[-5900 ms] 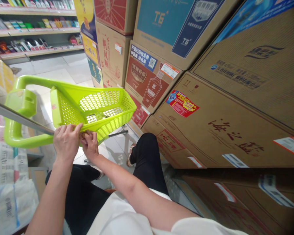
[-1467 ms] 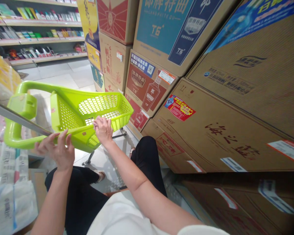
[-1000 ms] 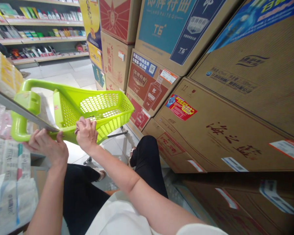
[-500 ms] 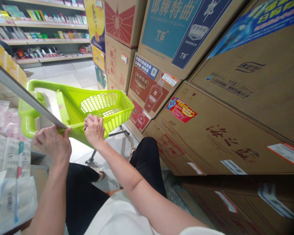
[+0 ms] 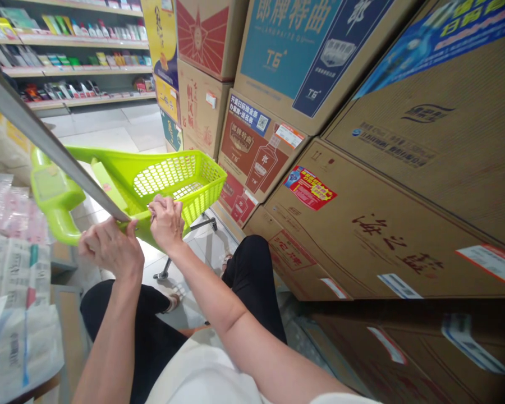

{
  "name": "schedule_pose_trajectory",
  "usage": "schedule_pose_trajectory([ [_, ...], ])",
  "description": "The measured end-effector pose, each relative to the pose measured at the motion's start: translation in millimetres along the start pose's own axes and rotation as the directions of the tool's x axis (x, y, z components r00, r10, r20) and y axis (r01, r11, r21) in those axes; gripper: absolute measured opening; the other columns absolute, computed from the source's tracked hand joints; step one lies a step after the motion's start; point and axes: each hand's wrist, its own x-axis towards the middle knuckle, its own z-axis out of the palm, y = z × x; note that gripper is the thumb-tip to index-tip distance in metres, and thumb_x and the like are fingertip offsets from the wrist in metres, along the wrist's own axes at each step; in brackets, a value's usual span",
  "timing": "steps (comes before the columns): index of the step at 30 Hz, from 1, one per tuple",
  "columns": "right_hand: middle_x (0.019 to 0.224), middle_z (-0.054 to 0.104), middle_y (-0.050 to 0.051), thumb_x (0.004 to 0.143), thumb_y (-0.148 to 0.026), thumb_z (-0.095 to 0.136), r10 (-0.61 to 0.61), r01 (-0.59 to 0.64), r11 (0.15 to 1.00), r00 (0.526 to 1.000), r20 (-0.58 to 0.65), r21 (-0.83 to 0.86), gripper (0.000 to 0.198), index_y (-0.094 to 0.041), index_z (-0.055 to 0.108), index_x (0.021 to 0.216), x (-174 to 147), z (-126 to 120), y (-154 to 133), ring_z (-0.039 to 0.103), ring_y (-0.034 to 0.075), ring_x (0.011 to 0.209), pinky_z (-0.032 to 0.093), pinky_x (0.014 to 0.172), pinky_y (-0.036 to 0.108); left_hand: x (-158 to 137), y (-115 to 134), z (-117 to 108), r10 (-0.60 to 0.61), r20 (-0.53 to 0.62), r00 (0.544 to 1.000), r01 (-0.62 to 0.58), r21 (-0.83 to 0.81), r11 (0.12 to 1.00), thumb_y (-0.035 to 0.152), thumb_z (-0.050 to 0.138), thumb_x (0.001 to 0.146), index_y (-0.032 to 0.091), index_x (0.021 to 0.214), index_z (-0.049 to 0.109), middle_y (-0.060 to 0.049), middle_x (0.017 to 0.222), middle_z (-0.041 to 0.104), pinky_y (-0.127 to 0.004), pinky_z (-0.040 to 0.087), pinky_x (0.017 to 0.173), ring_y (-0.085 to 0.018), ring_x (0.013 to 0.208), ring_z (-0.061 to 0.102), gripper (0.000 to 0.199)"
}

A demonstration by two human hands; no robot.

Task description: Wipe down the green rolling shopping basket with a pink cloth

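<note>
Ctr-left frame | grn cart [image 5: 120,168]: prob. light, stiff; hold @ rim | L hand [image 5: 114,247]: grasping rim | R hand [image 5: 167,224]: @ rim, grip unclear

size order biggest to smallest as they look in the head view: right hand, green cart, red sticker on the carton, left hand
1. Green cart, clearly largest
2. Left hand
3. Right hand and red sticker: too alike to rank, and they may lie at different distances from the camera
</note>
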Motion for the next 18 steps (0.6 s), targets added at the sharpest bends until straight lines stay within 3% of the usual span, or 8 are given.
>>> schedule_pose_trajectory([
  [6,0.134,0.054,0.003,0.103,-0.031,0.048,-0.189,0.189,0.982,0.982,0.020,-0.020,0.026,-0.032,0.069,0.119,-4,-12,0,0.040,0.023,0.121,0.053,0.089,0.030,-7,10,17,-0.044,-0.042,0.998,0.043,-0.035,0.998,0.052,0.049,0.094,0.019,0.117,0.060,-0.019,0.121,0.062,-0.060,0.021,0.115,-0.039,0.132,0.043,0.042],
  [13,0.127,0.056,0.004,0.102,-0.026,0.048,-0.032,0.030,0.998,0.999,0.021,0.060,0.030,-0.033,0.070,0.122,6,-17,18,0.045,0.022,0.115,0.049,0.096,0.032,4,2,-13,0.191,0.101,0.976,-0.198,0.069,0.978,0.044,0.036,0.100,0.021,0.112,0.064,-0.015,0.104,0.067,-0.055,0.031,0.105,-0.035,0.118,0.052,0.038],
  [18,0.131,0.056,0.004,0.099,-0.019,0.052,-0.098,0.101,0.988,0.995,-0.027,0.117,0.034,-0.032,0.067,0.126,-18,-7,-8,0.046,0.020,0.118,0.046,0.104,0.031,22,2,-26,0.153,0.189,0.970,-0.176,0.112,0.978,0.045,0.034,0.100,0.022,0.090,0.063,-0.011,0.091,0.066,-0.052,0.036,0.095,-0.030,0.096,0.058,0.038],
])
